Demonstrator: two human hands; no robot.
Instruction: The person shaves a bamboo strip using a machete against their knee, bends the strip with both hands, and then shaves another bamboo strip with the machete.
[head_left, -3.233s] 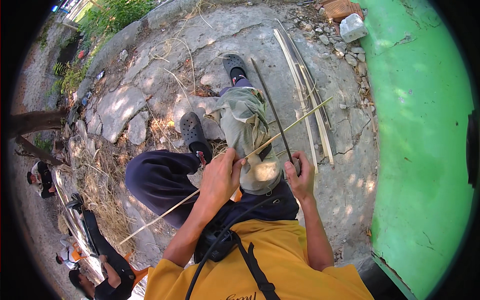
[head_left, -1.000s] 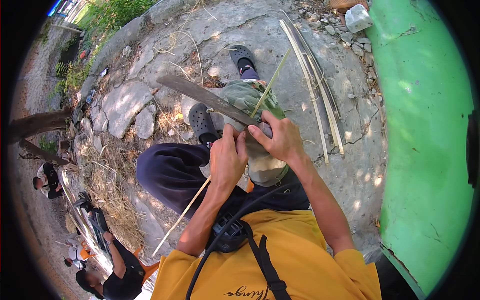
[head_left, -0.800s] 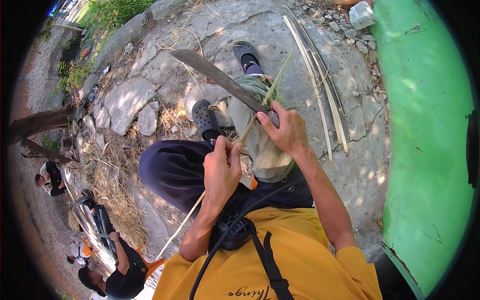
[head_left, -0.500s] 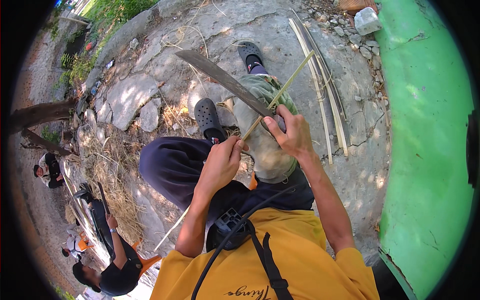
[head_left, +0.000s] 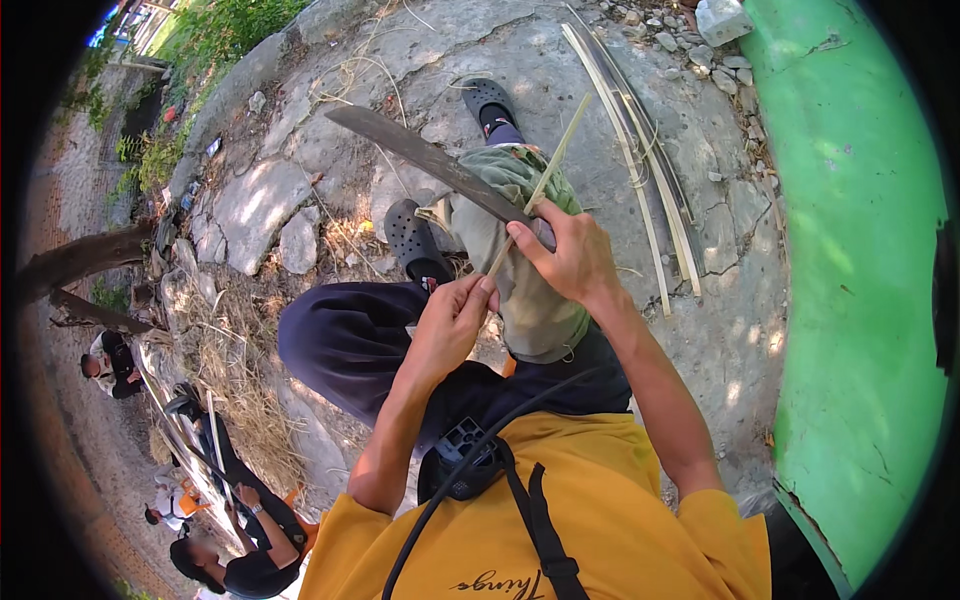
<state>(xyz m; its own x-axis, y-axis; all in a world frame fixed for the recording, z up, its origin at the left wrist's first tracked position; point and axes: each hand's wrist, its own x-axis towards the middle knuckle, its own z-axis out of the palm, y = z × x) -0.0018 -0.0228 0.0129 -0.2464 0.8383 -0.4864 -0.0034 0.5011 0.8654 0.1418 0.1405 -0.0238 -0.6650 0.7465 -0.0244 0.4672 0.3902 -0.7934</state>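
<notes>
Outdoor setting: cracked concrete ground (head_left: 700, 230) with dry grass at centre left of the frame and a green painted wall (head_left: 850, 300) filling the right side. The person sits low, dark trousers and black clogs visible, a grey-green cloth (head_left: 520, 290) draped over the knee at frame centre.

Right hand (head_left: 575, 255) is closed around the handle of a long dark machete (head_left: 430, 165); the blade runs toward the upper left of the frame. Left hand (head_left: 450, 325) pinches a thin bamboo strip (head_left: 540, 185) between thumb and fingers (head_left: 480, 290), fingers narrow and closed on it. The strip runs from the left hand up past the blade, its free end pointing to the upper centre. Blade and strip cross just above the cloth; whether the edge is biting into the strip cannot be told.

Progress, as a judgement: a bundle of long pale strips (head_left: 650, 200) lies on the ground at upper right, apparently finished or awaiting work. The strip in hand looks mid-way through thinning or splitting, with its upper length not yet worked.

Other people crouch at lower left of the frame, apart from this work.
</notes>
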